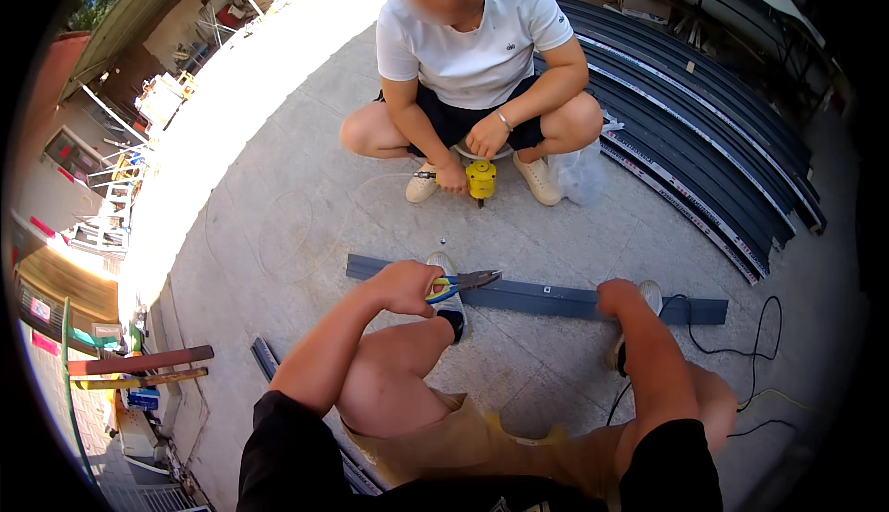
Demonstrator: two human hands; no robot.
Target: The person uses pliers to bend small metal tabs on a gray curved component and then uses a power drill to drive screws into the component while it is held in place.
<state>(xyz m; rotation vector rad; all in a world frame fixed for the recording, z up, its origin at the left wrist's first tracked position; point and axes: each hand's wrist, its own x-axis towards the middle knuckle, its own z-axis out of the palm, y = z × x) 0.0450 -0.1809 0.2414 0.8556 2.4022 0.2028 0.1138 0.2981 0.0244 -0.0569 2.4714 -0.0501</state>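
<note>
My left hand [407, 287] is closed around the blue-and-yellow handles of a pair of pliers [474, 280]. Their dark jaws point right, over a long dark-grey metal profile [532, 302] that lies crosswise in front of my feet. A small light square fitting [547, 289] shows on the profile's upper side. Toward the profile's right part, my right hand [619, 296] grips it, with the fingertips mostly hidden. Opposite me, a squatting person in a white shirt holds a yellow power tool [481, 180] with its tip pointing down.
Long dark metal profiles [685, 142] are stacked at the far right. A black cable [759, 355] loops over the ground on my right. A clear plastic bag [580, 177] lies beside the other person's foot. Another profile [265, 356] lies by my left leg, and a thin pale hose [343, 206] curves leftward.
</note>
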